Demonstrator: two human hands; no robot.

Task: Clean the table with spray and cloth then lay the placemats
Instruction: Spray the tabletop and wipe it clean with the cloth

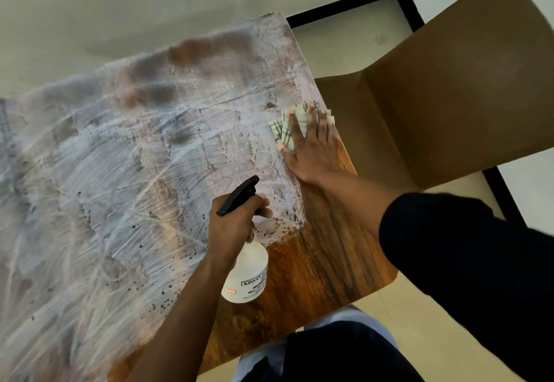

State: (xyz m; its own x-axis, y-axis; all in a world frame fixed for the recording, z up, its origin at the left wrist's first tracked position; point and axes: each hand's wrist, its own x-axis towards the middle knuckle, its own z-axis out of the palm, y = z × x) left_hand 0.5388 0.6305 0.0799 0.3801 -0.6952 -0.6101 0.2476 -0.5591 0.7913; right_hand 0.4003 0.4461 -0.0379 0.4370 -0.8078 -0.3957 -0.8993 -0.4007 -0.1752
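Note:
The wooden table [329, 249] is smeared with whitish streaks over most of its top; the near right corner shows bare brown wood. My left hand [236, 219] grips a white spray bottle [247, 273] with a black trigger head, held just above the table. My right hand [311, 144] presses flat, fingers spread, on a folded pale patterned cloth [284, 125] at the table's right edge. No placemats are in view.
A brown chair [449, 88] stands close against the table's right edge. Pale floor with a black strip [344, 4] lies beyond. My legs in dark clothing [344, 357] are at the near edge.

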